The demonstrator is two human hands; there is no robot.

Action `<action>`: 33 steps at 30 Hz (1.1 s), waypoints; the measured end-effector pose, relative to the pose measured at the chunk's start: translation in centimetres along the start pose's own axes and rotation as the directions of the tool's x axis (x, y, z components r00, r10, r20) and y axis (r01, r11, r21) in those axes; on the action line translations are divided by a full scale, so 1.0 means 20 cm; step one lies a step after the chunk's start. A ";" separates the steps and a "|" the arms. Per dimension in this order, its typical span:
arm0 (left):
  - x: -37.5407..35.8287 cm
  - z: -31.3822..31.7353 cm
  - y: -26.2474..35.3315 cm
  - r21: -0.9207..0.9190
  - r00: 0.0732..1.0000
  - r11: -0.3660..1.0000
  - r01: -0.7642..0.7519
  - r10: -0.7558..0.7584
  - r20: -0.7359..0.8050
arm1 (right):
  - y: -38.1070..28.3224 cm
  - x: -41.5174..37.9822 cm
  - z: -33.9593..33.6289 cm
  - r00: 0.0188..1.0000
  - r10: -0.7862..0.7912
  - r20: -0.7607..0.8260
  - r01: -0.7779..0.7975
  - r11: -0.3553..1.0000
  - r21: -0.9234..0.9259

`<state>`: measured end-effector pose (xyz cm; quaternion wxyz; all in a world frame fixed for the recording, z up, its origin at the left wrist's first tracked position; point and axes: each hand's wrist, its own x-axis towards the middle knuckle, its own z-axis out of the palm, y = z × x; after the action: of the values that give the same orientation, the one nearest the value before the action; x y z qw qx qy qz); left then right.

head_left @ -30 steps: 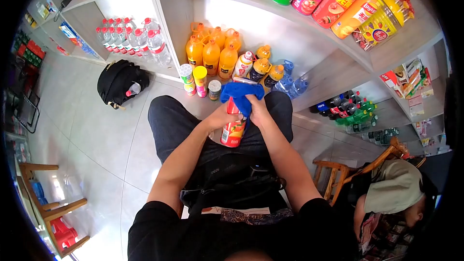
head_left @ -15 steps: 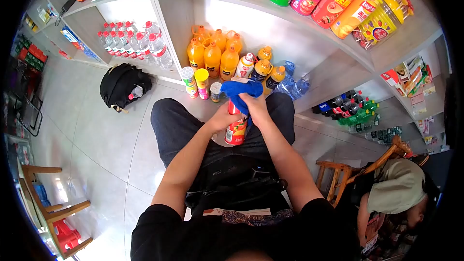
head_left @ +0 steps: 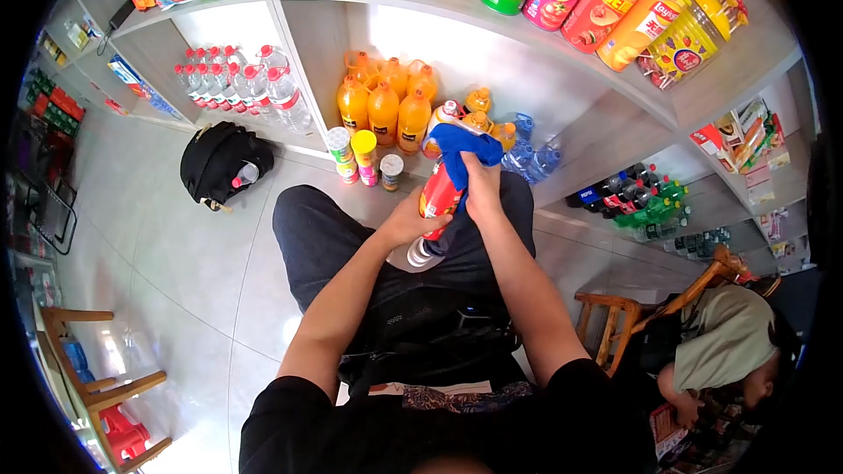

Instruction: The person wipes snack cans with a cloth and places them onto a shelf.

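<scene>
Held tilted over my lap is a red chip canister (head_left: 439,196), its upper end pointing away from me. My left hand (head_left: 407,221) is wrapped round its lower side. A blue cloth (head_left: 467,142) covers the far end, and my right hand (head_left: 483,186) grips this cloth against the canister's right side. Just beyond, on the floor by the shelf, stand a white-lidded canister (head_left: 342,151), a yellow-lidded canister (head_left: 365,158) and a small tub (head_left: 392,172). Orange juice bottles (head_left: 383,112) are grouped on the low shelf behind them.
Upper shelf holds several chip canisters (head_left: 606,4) and a lollipop jar (head_left: 672,57). Water bottles (head_left: 235,83) stand at left, above a black backpack (head_left: 226,162) on the floor. At right, another person (head_left: 724,342) bends beside a wooden chair (head_left: 615,320).
The canister has tilted and moved slightly up and away from my lap. My right hand and the blue cloth have shifted right. The other person's hand has come into view.
</scene>
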<state>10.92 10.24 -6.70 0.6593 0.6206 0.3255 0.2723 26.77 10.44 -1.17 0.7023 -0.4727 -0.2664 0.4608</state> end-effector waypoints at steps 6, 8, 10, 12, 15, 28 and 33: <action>-0.06 0.04 0.06 0.316 0.960 0.949 0.015 0.074 -0.269 | 0.21 -0.03 0.00 0.993 -0.116 -0.029 0.101 0.944 -0.314; -0.05 0.03 0.04 0.356 0.945 0.933 0.048 0.074 -0.320 | 0.26 -0.11 0.03 0.979 -0.201 -0.037 0.172 0.906 -0.388; -0.03 0.02 -0.02 0.337 0.929 0.941 -0.042 0.161 -0.334 | 0.22 -0.17 0.09 0.978 -0.201 -0.049 0.172 0.924 -0.342; -0.05 -0.01 0.02 0.400 0.959 0.916 -0.025 0.135 -0.249 | 0.20 -0.14 0.08 0.989 -0.128 -0.077 0.095 0.937 -0.337; -0.02 -0.07 0.00 -0.069 0.999 0.998 -0.001 0.003 0.035 | 0.14 -0.08 0.01 0.996 0.027 -0.084 -0.043 0.980 -0.196; -0.05 -0.25 0.16 -0.563 0.983 0.814 -0.142 0.052 -0.173 | 0.22 -0.24 -0.06 0.704 0.575 0.417 -0.514 0.818 -0.260; 0.00 -0.24 0.05 -0.376 0.920 0.916 -0.142 -0.018 -0.391 | 0.21 -0.20 -0.02 0.750 0.531 0.396 -0.427 0.844 -0.324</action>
<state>7.30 13.51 -5.78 0.6850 0.4180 0.3668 0.4706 23.66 7.19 -4.80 0.4187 -0.4713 -0.3454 0.6952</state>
